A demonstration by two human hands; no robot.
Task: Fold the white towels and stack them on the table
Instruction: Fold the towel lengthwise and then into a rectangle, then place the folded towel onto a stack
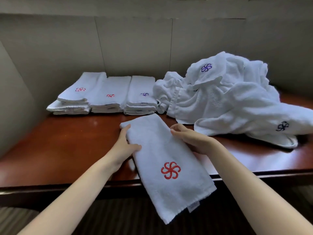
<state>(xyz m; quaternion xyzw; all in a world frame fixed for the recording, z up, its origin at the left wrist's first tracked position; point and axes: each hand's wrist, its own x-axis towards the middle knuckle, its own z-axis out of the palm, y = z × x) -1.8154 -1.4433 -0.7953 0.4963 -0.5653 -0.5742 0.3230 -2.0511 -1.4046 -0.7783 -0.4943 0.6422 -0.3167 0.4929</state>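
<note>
A folded white towel [162,155] with a red flower emblem lies lengthwise over the front edge of the brown table [67,146], its near end hanging off. My left hand [124,145] grips its left edge, thumb on top. My right hand [191,139] holds its right edge with the fingers curled under. Three stacks of folded white towels stand in a row at the back: left stack [76,97], middle stack [108,99], right stack [141,97].
A heap of unfolded white towels [225,95] with blue emblems fills the table's right side, one towel spreading toward the right edge. Grey walls close in behind and at the left. Striped carpet lies below the table's front edge.
</note>
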